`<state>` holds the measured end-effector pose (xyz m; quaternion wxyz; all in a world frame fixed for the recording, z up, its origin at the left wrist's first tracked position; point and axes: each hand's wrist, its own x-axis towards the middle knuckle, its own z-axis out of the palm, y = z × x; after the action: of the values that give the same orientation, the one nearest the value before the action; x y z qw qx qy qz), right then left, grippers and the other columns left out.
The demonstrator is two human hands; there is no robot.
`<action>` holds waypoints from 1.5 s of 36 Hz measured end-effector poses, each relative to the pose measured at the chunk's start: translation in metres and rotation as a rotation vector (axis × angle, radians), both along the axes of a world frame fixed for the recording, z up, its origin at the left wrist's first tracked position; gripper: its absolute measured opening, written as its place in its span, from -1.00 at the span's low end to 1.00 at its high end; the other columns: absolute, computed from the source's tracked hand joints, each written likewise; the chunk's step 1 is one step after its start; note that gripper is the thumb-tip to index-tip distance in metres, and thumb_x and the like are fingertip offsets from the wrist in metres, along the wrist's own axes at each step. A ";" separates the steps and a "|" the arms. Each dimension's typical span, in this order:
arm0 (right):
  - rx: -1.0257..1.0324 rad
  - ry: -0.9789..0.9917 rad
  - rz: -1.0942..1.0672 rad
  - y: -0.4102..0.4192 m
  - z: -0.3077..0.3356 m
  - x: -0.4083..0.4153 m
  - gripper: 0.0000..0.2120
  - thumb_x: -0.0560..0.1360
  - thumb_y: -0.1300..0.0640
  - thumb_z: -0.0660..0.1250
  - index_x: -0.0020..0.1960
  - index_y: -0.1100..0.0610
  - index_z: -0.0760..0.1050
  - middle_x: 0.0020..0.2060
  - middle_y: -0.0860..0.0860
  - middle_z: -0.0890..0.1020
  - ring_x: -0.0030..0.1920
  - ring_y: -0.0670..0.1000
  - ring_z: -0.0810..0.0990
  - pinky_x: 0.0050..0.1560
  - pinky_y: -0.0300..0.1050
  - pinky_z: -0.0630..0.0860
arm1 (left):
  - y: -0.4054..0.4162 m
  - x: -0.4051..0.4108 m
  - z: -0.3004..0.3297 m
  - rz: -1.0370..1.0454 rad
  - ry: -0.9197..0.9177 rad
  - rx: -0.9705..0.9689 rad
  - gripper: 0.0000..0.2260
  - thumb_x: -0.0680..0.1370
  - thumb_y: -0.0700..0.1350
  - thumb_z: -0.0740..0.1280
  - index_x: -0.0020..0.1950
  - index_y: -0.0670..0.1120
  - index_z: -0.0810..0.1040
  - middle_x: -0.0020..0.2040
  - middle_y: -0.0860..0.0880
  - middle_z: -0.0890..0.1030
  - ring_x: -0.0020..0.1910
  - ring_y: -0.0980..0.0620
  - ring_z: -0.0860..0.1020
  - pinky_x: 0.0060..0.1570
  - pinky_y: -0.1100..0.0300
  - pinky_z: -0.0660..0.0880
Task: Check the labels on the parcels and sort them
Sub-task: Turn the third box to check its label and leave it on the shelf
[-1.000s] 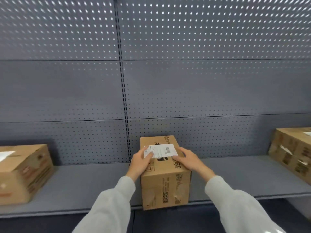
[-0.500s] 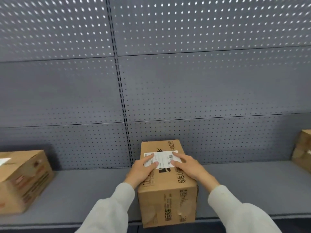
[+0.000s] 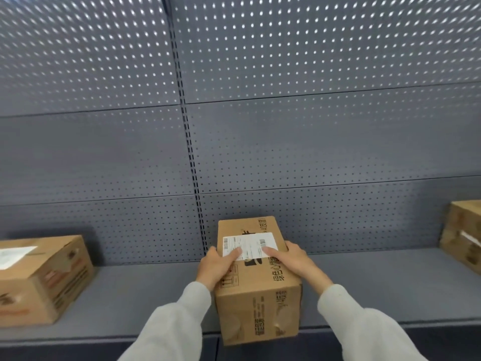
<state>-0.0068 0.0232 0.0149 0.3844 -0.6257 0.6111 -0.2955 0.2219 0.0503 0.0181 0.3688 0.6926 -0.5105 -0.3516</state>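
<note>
A brown cardboard parcel (image 3: 256,293) stands on the grey shelf (image 3: 145,303), its near end over the front edge. A white shipping label (image 3: 248,245) with barcodes is stuck across its top. My left hand (image 3: 217,264) grips the parcel's left side, thumb resting on the label's lower left. My right hand (image 3: 294,261) holds the right side, with a finger lying on the label's lower right. Both arms wear light grey sleeves.
A second cardboard parcel (image 3: 49,280) with a white label sits at the shelf's left end. A third parcel (image 3: 462,233) is partly cut off at the right edge. A grey perforated back panel (image 3: 286,126) rises behind the shelf.
The parcel has slid toward me, its near end now over the shelf edge. Both hands stayed on its sides, and my fingers moved onto the label.
</note>
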 end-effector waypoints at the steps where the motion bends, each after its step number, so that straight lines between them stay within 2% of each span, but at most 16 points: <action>1: -0.023 -0.021 -0.005 0.005 0.002 -0.001 -0.45 0.44 -0.36 0.40 0.32 -0.12 0.51 0.14 -0.12 0.68 0.12 -0.05 0.64 0.18 -0.01 0.57 | 0.005 -0.001 0.001 0.002 0.024 -0.016 -0.56 0.47 0.28 0.48 0.14 0.02 0.47 0.12 0.01 0.64 -0.05 0.09 0.59 -0.09 0.15 0.53; 4: -0.127 -0.056 -0.013 0.015 0.013 -0.003 -0.51 0.46 -0.31 0.42 0.32 -0.17 0.49 0.09 -0.19 0.67 0.10 -0.08 0.65 0.19 -0.01 0.58 | 0.015 -0.002 0.007 0.012 0.089 -0.088 -0.60 0.49 0.21 0.49 0.15 0.02 0.46 0.09 0.04 0.65 -0.04 0.10 0.61 -0.12 0.16 0.54; 7: -0.201 -0.112 -0.034 0.026 0.026 -0.004 -0.46 0.46 -0.23 0.47 0.37 -0.15 0.44 0.05 -0.24 0.64 0.07 -0.12 0.64 0.10 -0.09 0.58 | 0.022 -0.002 0.014 0.030 0.139 -0.170 -0.53 0.48 0.18 0.52 0.24 0.03 0.44 0.08 0.10 0.63 0.04 0.06 0.62 0.04 0.07 0.58; 9: -0.239 -0.130 -0.046 0.033 0.032 -0.006 -0.33 0.43 -0.17 0.54 0.45 -0.06 0.38 0.15 -0.18 0.63 0.08 -0.12 0.62 0.04 -0.18 0.54 | 0.026 -0.001 0.015 0.045 0.156 -0.215 -0.45 0.45 0.18 0.55 0.31 0.08 0.40 0.11 0.12 0.61 0.16 0.03 0.59 0.14 0.02 0.58; 13: -0.284 -0.095 -0.045 0.040 0.025 -0.010 -0.08 0.33 0.07 0.66 0.56 0.04 0.26 0.40 -0.09 0.53 0.38 -0.04 0.51 0.31 -0.04 0.49 | 0.035 0.001 0.011 0.055 0.144 -0.277 -0.22 0.39 0.08 0.60 0.52 0.11 0.32 0.27 0.12 0.56 0.31 0.00 0.52 0.28 -0.08 0.53; 16: -0.295 -0.106 -0.024 0.046 0.006 -0.012 -0.04 0.32 0.23 0.65 0.58 -0.02 0.24 0.44 -0.06 0.50 0.46 -0.05 0.44 0.44 0.08 0.44 | 0.045 0.001 0.001 0.052 0.184 -0.305 -0.30 0.47 -0.19 0.57 0.53 0.05 0.35 0.14 0.18 0.60 0.22 0.05 0.58 0.17 0.08 0.53; 19: -0.303 -0.130 -0.011 0.055 -0.012 -0.010 -0.05 0.36 0.29 0.61 0.60 -0.04 0.22 0.45 -0.09 0.48 0.47 -0.06 0.42 0.46 -0.02 0.40 | 0.051 0.003 -0.017 0.060 0.235 -0.257 -0.32 0.48 -0.24 0.56 0.51 0.06 0.35 0.14 0.19 0.60 0.20 0.06 0.59 0.24 0.00 0.56; 22: -0.282 -0.166 0.003 0.064 -0.030 -0.006 -0.06 0.42 0.32 0.56 0.62 -0.09 0.17 0.45 -0.17 0.45 0.49 -0.06 0.39 0.48 0.02 0.37 | 0.054 0.004 -0.033 0.051 0.282 -0.207 -0.30 0.46 -0.27 0.57 0.49 0.04 0.35 0.17 0.15 0.60 0.24 0.03 0.59 0.27 -0.05 0.57; 25: -0.265 -0.176 0.008 0.069 -0.045 -0.006 -0.07 0.46 0.31 0.53 0.63 -0.11 0.12 0.40 -0.26 0.41 0.51 -0.04 0.35 0.48 0.08 0.35 | 0.057 0.006 -0.046 0.021 0.294 -0.189 -0.29 0.45 -0.28 0.57 0.51 0.03 0.35 0.30 0.09 0.59 0.32 0.03 0.55 0.32 -0.03 0.53; 31: -0.246 -0.235 0.003 0.076 -0.049 -0.004 -0.18 0.54 0.20 0.46 0.64 -0.08 0.10 0.43 -0.21 0.42 0.49 -0.08 0.34 0.48 0.06 0.35 | 0.065 0.011 -0.048 -0.082 0.306 -0.185 -0.23 0.49 -0.27 0.55 0.59 0.02 0.24 0.36 0.10 0.49 0.36 0.14 0.44 0.20 0.29 0.45; 37: -0.290 -0.387 -0.021 0.063 -0.015 -0.009 -0.48 0.65 0.06 0.29 0.55 -0.17 0.22 0.45 -0.11 0.44 0.47 -0.05 0.40 0.46 0.05 0.37 | 0.066 0.020 -0.004 -0.095 0.323 -0.293 -0.02 0.37 0.24 0.59 0.64 0.19 0.10 0.54 0.07 0.34 0.48 -0.01 0.39 0.44 -0.10 0.39; 39: -0.306 -0.428 -0.035 0.054 0.004 -0.009 -0.58 0.65 -0.11 0.22 0.49 -0.28 0.29 0.44 -0.16 0.44 0.46 -0.07 0.40 0.45 0.10 0.38 | 0.063 0.020 0.016 -0.100 0.333 -0.356 -0.09 0.41 0.34 0.50 0.62 0.29 0.08 0.53 0.09 0.32 0.49 0.02 0.35 0.46 -0.11 0.33; 41: -0.314 -0.408 -0.037 0.045 0.026 -0.006 -0.53 0.57 -0.34 0.16 0.47 -0.35 0.32 0.42 -0.20 0.46 0.41 -0.10 0.44 0.40 0.14 0.42 | 0.057 0.019 0.036 -0.109 0.325 -0.389 -0.26 0.50 0.36 0.37 0.60 0.33 0.12 0.47 0.10 0.34 0.45 0.08 0.34 0.45 -0.08 0.32; 45: -0.286 -0.255 -0.010 0.021 0.060 0.005 -0.41 0.52 -0.45 0.12 0.49 -0.28 0.33 0.42 -0.14 0.48 0.39 -0.03 0.45 0.37 0.16 0.42 | 0.025 0.017 0.062 -0.123 0.224 -0.323 -0.49 0.60 0.35 0.22 0.52 0.25 0.36 0.46 0.08 0.44 0.46 0.03 0.40 0.43 -0.04 0.37; 49: -0.210 -0.108 0.035 -0.004 0.071 0.014 -0.45 0.59 -0.28 0.25 0.53 -0.16 0.34 0.50 -0.03 0.39 0.44 0.11 0.41 0.43 0.23 0.38 | 0.001 0.020 0.072 -0.153 0.126 -0.235 -0.53 0.66 0.17 0.28 0.55 0.08 0.39 0.53 0.01 0.41 0.49 -0.04 0.37 0.30 0.13 0.30; 54: -0.139 -0.061 0.022 -0.010 0.065 0.014 -0.47 0.57 -0.25 0.29 0.52 -0.24 0.32 0.51 0.01 0.39 0.37 0.12 0.46 0.34 0.16 0.45 | -0.002 0.016 0.070 -0.185 0.084 -0.158 -0.55 0.68 0.15 0.25 0.57 0.11 0.37 0.58 -0.01 0.34 0.54 -0.07 0.30 0.34 0.12 0.26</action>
<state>0.0070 0.0136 0.0802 0.3616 -0.6483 0.5703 -0.3518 0.2382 0.0480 0.0877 0.4090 0.5962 -0.5825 -0.3715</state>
